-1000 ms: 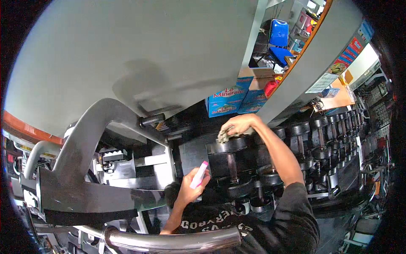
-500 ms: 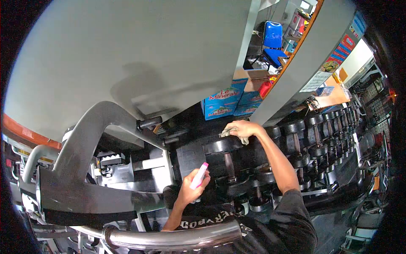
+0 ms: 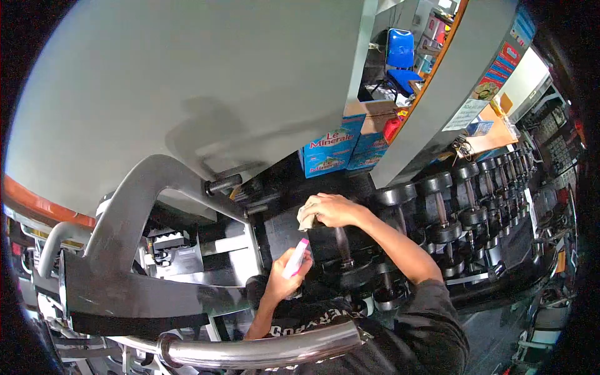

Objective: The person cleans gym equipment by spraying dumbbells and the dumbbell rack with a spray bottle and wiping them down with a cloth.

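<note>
My left hand [image 3: 286, 278] is closed around a slim white bottle with a pink tip [image 3: 296, 257], held tilted with the tip up. My right hand [image 3: 334, 211] grips a crumpled pale cloth [image 3: 307, 219] just above that tip. Beneath this hand is the nearest dumbbell [image 3: 343, 245], its upper head mostly hidden by the hand and forearm. Whether the cloth touches the dumbbell I cannot tell.
More black dumbbells [image 3: 441, 209] line a rack running off to the right. A grey machine frame [image 3: 119, 219] and a shiny metal bar [image 3: 262, 351] stand at the left and front. Blue cartons [image 3: 330, 150] sit by the grey wall [image 3: 187, 75].
My right hand has moved left and a little down with the cloth, from the far side of the dumbbell's upper head to near the bottle. My left hand stays nearly in place.
</note>
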### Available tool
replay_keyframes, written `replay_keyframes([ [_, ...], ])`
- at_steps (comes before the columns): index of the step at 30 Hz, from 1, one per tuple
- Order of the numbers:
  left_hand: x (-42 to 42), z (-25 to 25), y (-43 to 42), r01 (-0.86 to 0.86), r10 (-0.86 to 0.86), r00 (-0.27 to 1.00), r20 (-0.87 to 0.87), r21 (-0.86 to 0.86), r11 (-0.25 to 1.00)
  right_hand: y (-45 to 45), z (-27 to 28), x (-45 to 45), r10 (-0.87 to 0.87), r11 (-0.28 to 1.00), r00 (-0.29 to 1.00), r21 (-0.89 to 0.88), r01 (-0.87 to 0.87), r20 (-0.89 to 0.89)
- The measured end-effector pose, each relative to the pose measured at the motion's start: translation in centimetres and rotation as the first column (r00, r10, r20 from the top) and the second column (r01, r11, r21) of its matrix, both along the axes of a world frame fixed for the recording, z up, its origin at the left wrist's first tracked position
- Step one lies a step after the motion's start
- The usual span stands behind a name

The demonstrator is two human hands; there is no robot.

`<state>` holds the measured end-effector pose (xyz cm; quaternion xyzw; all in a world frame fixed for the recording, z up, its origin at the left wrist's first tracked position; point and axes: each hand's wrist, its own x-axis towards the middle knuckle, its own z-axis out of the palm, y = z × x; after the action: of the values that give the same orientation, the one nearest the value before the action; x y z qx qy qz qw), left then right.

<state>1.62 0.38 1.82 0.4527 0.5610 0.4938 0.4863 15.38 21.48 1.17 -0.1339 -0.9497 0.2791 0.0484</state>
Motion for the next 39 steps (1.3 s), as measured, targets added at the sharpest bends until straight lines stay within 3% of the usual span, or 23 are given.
replay_keyframes([
  [3, -0.2, 0.2, -0.1, 0.001, -0.001, 1.0, 0.015, 0.015, 1.0, -1.2, -0.7, 2.2, -0.091, 0.992, 0.995, 0.084, 0.095, -0.05],
  [4, -0.2, 0.3, -0.3, 0.0, 0.001, 0.999, 0.041, -0.017, 1.0, -1.5, -0.7, 3.2, -0.217, 0.973, 0.967, 0.051, 0.225, -0.137],
  [8, -0.4, -0.7, -0.6, 0.009, -0.01, 0.999, 0.051, 0.024, 1.0, -2.6, -3.2, 7.4, -0.601, 0.799, 0.703, -0.257, 0.544, -0.38],
  [10, -0.7, -0.8, -0.9, 0.028, -0.029, 0.997, 0.071, 0.019, 0.999, -2.7, -7.5, 9.3, -0.697, 0.708, 0.536, -0.339, 0.62, -0.476],
  [11, -0.8, -0.8, -1.0, 0.033, -0.035, 0.997, 0.073, 0.022, 0.999, -2.9, -9.6, 9.8, -0.812, 0.577, 0.419, -0.45, 0.682, -0.405],
  [12, -1.0, -0.7, -1.2, 0.024, -0.025, 0.997, 0.077, 0.02, 1.0, -3.1, -10.6, 10.0, -0.815, 0.572, 0.414, -0.446, 0.688, -0.405],
  [14, -1.3, -1.0, -1.3, 0.028, -0.03, 0.996, 0.082, 0.024, 0.999, -3.2, -12.8, 10.4, -0.985, 0.147, 0.171, -0.492, 0.858, 0.004],
  [15, -1.5, -1.6, -1.5, 0.03, -0.032, 0.998, 0.06, 0.039, 0.999, -2.1, -16.8, 11.1, -0.978, 0.206, 0.185, -0.548, 0.811, -0.095],
  [16, -1.8, -1.8, -1.7, 0.031, -0.033, 0.999, 0.036, 0.053, 0.998, -2.4, -15.7, 10.8, -0.979, 0.203, 0.178, -0.548, 0.812, -0.098],
  [18, -2.1, -1.5, -1.7, 0.048, -0.047, 0.999, -0.011, 0.083, 0.995, -3.8, -10.1, 9.2, -0.974, 0.225, 0.189, -0.475, 0.851, -0.124],
  [19, -2.1, -1.5, -1.8, 0.032, -0.03, 0.999, -0.018, 0.117, 0.993, -4.8, -7.4, 8.2, -0.975, 0.219, 0.198, -0.6, 0.77, -0.103],
  [20, -2.1, -1.6, -1.9, 0.014, -0.011, 1.0, -0.021, 0.148, 0.989, -4.8, -7.7, 7.7, -0.913, 0.379, 0.22, -0.511, 0.771, -0.345],
  [22, -2.3, -1.9, -2.1, 0.017, -0.019, 1.0, 0.018, 0.098, 0.995, -5.1, -5.0, 6.5, -0.725, 0.612, 0.472, -0.154, 0.776, -0.502],
  [23, -2.2, -2.0, -2.1, 0.023, -0.025, 0.998, 0.052, 0.045, 0.999, -5.4, -3.4, 5.7, -0.637, 0.67, 0.59, 0.023, 0.742, -0.497],
  [26, -2.0, -2.2, -2.2, 0.017, -0.022, 0.998, 0.059, 0.082, 0.997, -6.2, -2.6, 2.7, -0.422, 0.698, 0.804, 0.416, 0.583, -0.42],
  [30, -1.7, -1.3, -2.5, 0.041, -0.041, 0.999, -0.001, 0.033, 0.999, -7.1, -5.9, -1.8, -0.313, 0.672, 0.936, 0.658, 0.339, -0.162],
  [31, -1.7, -1.2, -2.7, 0.043, -0.044, 0.999, 0.016, 0.02, 0.999, -7.4, -6.8, -2.8, -0.3, 0.665, 0.954, 0.713, 0.221, -0.016],
  [32, -1.6, -1.1, -2.7, 0.046, -0.047, 0.998, 0.031, 0.011, 0.999, -8.0, -7.2, -3.8, -0.319, 0.653, 0.938, 0.749, 0.115, 0.135],
  [35, -1.8, -0.7, -3.3, 0.03, -0.03, 1.0, -0.009, 0.065, 0.997, -8.3, -10.7, -5.9, -0.325, 0.627, 0.892, 0.778, -0.046, 0.315],
  [39, -2.3, -0.6, -4.2, 0.008, -0.005, 1.0, -0.027, 0.077, 0.997, -8.3, -10.5, -5.1, -0.286, 0.707, 0.922, 0.707, 0.019, 0.261],
])
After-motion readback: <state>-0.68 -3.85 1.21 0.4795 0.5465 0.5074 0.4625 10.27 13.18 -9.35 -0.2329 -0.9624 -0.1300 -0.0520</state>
